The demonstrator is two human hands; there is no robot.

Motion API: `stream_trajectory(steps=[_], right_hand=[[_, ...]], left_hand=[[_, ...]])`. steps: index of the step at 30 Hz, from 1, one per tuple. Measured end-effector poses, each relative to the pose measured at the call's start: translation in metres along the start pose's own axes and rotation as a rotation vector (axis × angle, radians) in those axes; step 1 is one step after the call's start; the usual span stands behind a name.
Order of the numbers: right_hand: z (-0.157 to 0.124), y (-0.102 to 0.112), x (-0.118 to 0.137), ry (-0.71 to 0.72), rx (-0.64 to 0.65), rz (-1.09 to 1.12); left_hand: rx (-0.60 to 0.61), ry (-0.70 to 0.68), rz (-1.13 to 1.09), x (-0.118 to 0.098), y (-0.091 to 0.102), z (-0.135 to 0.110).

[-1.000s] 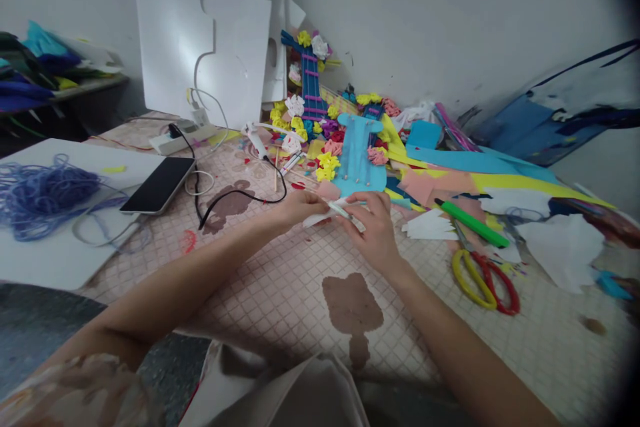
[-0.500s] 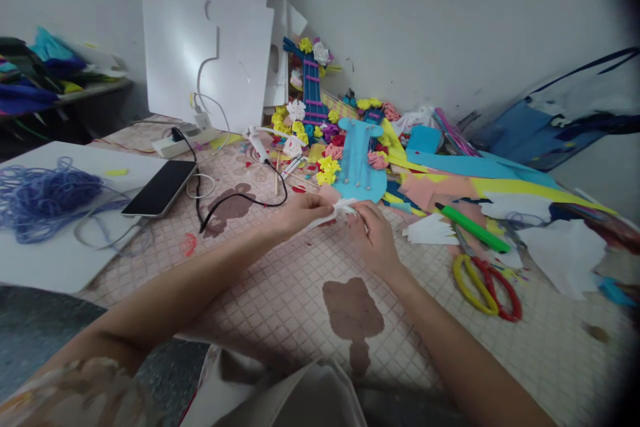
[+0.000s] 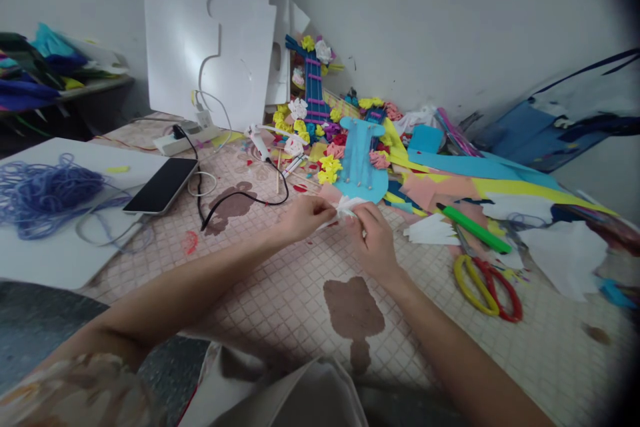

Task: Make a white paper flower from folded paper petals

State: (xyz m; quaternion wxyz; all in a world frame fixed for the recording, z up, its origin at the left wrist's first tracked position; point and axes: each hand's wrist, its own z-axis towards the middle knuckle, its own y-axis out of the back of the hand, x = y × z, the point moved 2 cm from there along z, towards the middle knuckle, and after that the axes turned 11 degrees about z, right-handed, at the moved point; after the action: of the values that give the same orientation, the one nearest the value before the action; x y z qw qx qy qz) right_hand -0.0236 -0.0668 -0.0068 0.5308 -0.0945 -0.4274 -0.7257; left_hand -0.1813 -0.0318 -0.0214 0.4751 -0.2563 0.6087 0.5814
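Note:
My left hand [image 3: 306,215] and my right hand [image 3: 376,240] meet over the checked table cover [image 3: 280,293], both pinched on one small white paper piece [image 3: 347,205] that bunches up between the fingertips. Just beyond the paper lies a light blue guitar-shaped cutout [image 3: 359,159]. Crumpled paper flowers [image 3: 327,168] in yellow, pink and white lie around it.
Red and yellow scissors [image 3: 487,277] and a green marker [image 3: 473,227] lie to the right among coloured paper sheets. A black phone [image 3: 161,185] with a cable, a power strip [image 3: 179,138] and blue yarn [image 3: 43,195] on a white board sit left. A white foam board [image 3: 210,33] leans on the wall.
The flat strip of white paper has been gathered into a bunch between my fingertips, and both hands have drawn closer together and slightly away from me.

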Motion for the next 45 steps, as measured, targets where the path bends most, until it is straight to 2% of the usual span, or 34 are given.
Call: stream_trajectory(steps=[3,7,15,20,24,30,34,37,41,45], right_hand=[[0.001,0.001,0.002,-0.029,-0.019,0.029],[0.001,0.000,-0.003,-0.069,0.030,0.033],[0.001,-0.001,-0.008,-0.041,0.087,-0.025],[0.000,-0.004,-0.010,-0.018,0.120,-0.032],[-0.002,-0.006,-0.011,-0.015,0.142,-0.034],[-0.001,-0.005,-0.010,-0.044,0.088,-0.020],[0.000,-0.005,-0.012,-0.054,0.071,0.002],[0.000,-0.006,-0.014,-0.058,0.078,0.005],[0.001,-0.006,-0.015,-0.065,0.104,0.010],[0.000,-0.008,-0.018,-0.100,0.135,0.038]], left_hand=[[-0.015,-0.011,0.031,-0.002,0.000,-0.001],[-0.017,-0.001,0.000,0.001,0.001,-0.001],[0.006,0.000,-0.089,0.007,-0.003,0.003],[0.028,0.008,-0.054,0.013,-0.005,0.007],[-0.005,0.031,-0.027,0.015,-0.005,0.009],[-0.094,0.123,-0.133,0.000,0.003,0.003],[0.021,0.270,-0.332,-0.003,0.003,0.002],[0.062,0.325,-0.470,-0.001,0.004,0.003],[0.146,0.283,-0.568,0.003,0.003,0.005],[0.219,0.212,-0.552,0.005,0.002,0.005]])
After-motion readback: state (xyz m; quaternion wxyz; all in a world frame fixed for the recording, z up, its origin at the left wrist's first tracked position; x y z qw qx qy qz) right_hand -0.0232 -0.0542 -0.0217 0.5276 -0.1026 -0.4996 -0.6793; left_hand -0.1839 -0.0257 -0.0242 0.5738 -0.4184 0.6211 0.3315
